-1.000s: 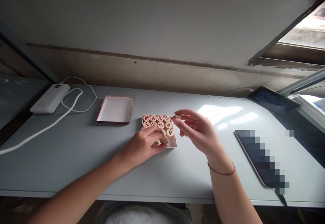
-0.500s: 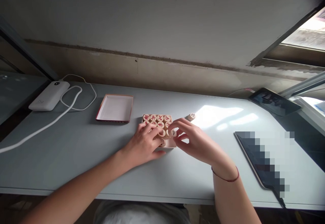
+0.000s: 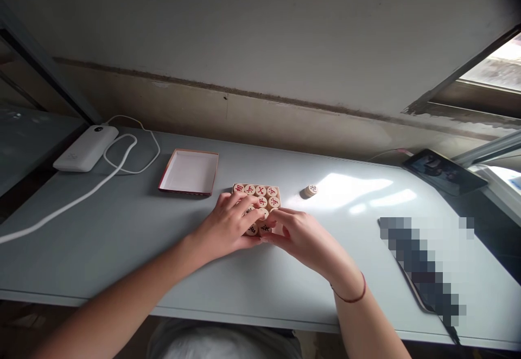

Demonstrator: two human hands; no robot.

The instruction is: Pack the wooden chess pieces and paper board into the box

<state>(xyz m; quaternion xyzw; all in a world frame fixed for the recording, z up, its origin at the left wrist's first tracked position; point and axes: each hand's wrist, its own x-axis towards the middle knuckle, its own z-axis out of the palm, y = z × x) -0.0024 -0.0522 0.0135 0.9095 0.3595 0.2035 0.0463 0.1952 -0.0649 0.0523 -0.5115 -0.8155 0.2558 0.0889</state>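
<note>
The left hand (image 3: 230, 220), fingers spread, obscures several game pieces (image 3: 274, 202). The right hand's (image 3: 301, 237) fingers are narrowed; whether they grip one cannot be determined.

A desk (image 3: 126, 234), wall (image 3: 244, 38) and window (image 3: 499, 65) suggest a study nook.

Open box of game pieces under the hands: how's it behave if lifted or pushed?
Likely heavy for its size: the box is crowded with pieces. Low and flat on the desk, it would probably slide rather than tip. Tilted, it might spill, since the top is open.
</note>
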